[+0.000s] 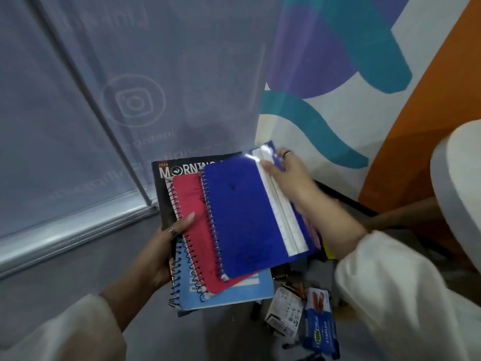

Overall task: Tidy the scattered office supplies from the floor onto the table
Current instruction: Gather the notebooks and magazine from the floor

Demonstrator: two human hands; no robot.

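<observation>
My left hand point(161, 254) grips the left edge of a stack of notebooks held above the floor: a black "Morning" planner point(179, 166) at the bottom, a light blue spiral notebook point(229, 293), a red spiral notebook point(194, 220) and a blue spiral notebook point(236, 217) on top. My right hand point(289, 175) pinches a blue zip pouch with a white strip point(281, 212) at its far end and holds it against the stack's right side. On the floor lie a blue stapler pack point(321, 324) and a white carded pack point(285, 312), beside small dark items.
A grey roll-up banner point(104, 100) with a metal base bar point(65, 238) stands to the left. A wall painted in teal, purple and orange point(338, 87) rises behind. A white rounded table edge point(458, 183) juts in at the right. Grey floor point(65, 287) lies below.
</observation>
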